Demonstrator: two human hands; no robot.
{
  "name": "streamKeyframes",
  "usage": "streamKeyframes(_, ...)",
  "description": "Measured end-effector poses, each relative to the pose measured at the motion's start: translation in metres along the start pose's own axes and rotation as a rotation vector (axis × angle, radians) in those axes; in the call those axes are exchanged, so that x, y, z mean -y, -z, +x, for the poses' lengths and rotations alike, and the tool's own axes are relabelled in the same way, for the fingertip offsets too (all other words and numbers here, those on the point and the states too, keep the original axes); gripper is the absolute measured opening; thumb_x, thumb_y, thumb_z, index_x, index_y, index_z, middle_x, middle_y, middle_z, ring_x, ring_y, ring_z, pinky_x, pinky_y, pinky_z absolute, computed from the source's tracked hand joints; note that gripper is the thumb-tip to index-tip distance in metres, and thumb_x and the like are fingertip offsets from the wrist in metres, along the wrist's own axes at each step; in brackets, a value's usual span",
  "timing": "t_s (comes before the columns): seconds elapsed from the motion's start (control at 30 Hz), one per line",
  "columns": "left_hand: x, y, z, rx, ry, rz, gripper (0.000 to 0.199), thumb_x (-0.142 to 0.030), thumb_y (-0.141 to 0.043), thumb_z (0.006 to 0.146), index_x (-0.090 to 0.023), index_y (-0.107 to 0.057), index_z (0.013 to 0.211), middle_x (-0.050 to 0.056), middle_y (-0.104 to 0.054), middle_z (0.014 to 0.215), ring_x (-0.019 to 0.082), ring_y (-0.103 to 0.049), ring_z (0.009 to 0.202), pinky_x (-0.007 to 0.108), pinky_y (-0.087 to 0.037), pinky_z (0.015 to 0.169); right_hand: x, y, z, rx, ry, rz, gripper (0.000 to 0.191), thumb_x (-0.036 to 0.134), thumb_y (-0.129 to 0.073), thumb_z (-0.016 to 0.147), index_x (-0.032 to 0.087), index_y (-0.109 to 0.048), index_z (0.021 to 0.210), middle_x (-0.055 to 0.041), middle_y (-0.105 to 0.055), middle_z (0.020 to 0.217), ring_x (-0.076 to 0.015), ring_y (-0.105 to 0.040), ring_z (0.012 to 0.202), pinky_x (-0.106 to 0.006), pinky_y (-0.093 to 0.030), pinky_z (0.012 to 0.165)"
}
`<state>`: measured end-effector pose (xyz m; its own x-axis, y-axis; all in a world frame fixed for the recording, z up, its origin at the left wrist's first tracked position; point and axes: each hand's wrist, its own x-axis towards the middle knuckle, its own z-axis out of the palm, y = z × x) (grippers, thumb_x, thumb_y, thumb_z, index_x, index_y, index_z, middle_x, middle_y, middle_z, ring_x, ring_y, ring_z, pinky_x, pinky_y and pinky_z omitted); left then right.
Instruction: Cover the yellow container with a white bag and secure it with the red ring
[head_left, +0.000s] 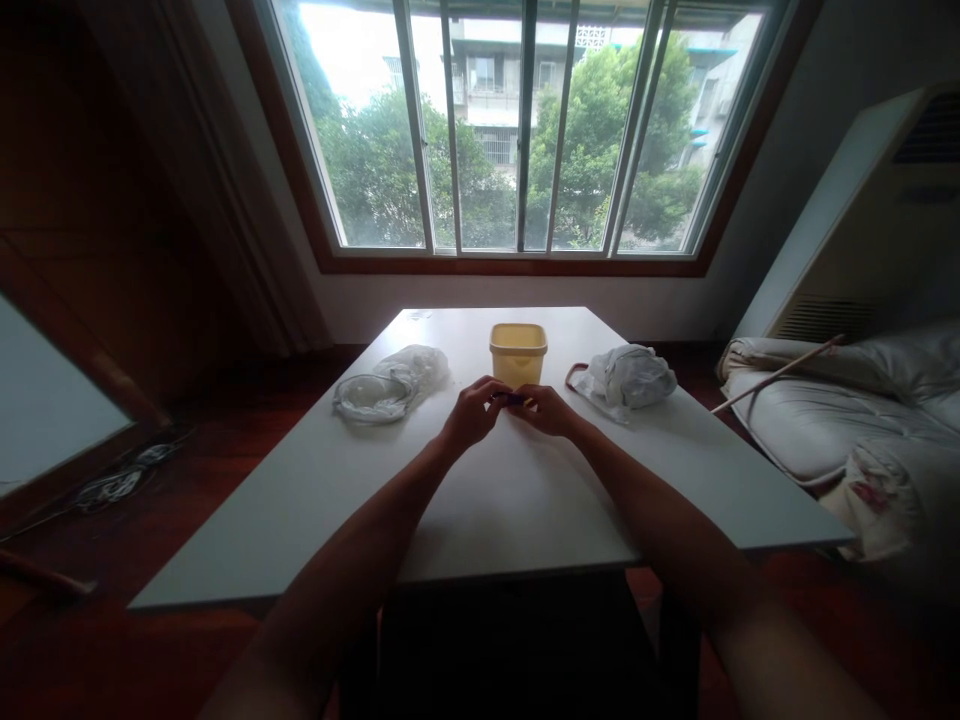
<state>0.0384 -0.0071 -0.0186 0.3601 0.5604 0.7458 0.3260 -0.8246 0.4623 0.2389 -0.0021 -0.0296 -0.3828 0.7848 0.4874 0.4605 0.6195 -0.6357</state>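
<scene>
Both hands meet over the middle of the white table (pixel 517 500), just in front of a yellow plastic bin (pixel 519 357). Between them is a small dark purple piece (pixel 513 399) with a bit of yellow at its right end; its kind is too small to make out. My left hand (pixel 475 408) pinches it from the left, fingers curled. From the other side, my right hand (pixel 546 409) grips the yellow end, fingers closed. The inside floor of the bin is hidden from this angle.
On the table's left lies a translucent white plastic bag (pixel 394 385). To the right sits a crumpled white bag (pixel 630 378) with a brownish loop beside it. A cushioned seat with a thin stick (pixel 780 375) stands past the right edge, and cables (pixel 124 480) lie on the left floor.
</scene>
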Motion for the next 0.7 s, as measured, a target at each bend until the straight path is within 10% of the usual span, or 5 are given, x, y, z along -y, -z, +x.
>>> streamKeyframes(0.33, 0.013, -0.008, -0.004, -0.074, 0.067, -0.021, 0.008, -0.023, -0.067, 0.087, -0.020, -0.068, 0.094, 0.005, -0.070, 0.093, 0.017, -0.069, 0.081, 0.035, -0.060, 0.078, -0.004, 0.006, -0.001, -0.069, 0.030, -0.100, 0.018, 0.037, -0.070, 0.085, 0.019, -0.073, 0.089, -0.0060, -0.075, 0.088, -0.0192, -0.067, 0.076, -0.032, -0.052, 0.070)
streamKeyframes(0.57, 0.008, -0.010, -0.009, 0.147, 0.005, 0.249, 0.045, -0.024, -0.077, 0.079, -0.027, -0.063, 0.122, 0.010, -0.058, 0.138, 0.032, -0.051, 0.131, 0.059, -0.038, 0.110, -0.001, 0.008, -0.002, -0.018, 0.024, -0.078, 0.018, 0.032, -0.068, 0.084, 0.018, -0.074, 0.093, -0.0067, -0.075, 0.088, -0.0190, -0.066, 0.075, -0.032, -0.053, 0.070)
streamKeyframes(0.7, 0.010, -0.012, -0.008, 0.113, 0.044, 0.214, 0.037, -0.023, -0.073, 0.082, -0.025, -0.064, 0.117, 0.011, -0.062, 0.131, 0.029, -0.058, 0.118, 0.047, -0.050, 0.094, -0.001, 0.009, -0.002, -0.022, 0.028, -0.083, 0.017, 0.033, -0.068, 0.085, 0.018, -0.074, 0.091, -0.0059, -0.075, 0.086, -0.0186, -0.066, 0.074, -0.032, -0.052, 0.070)
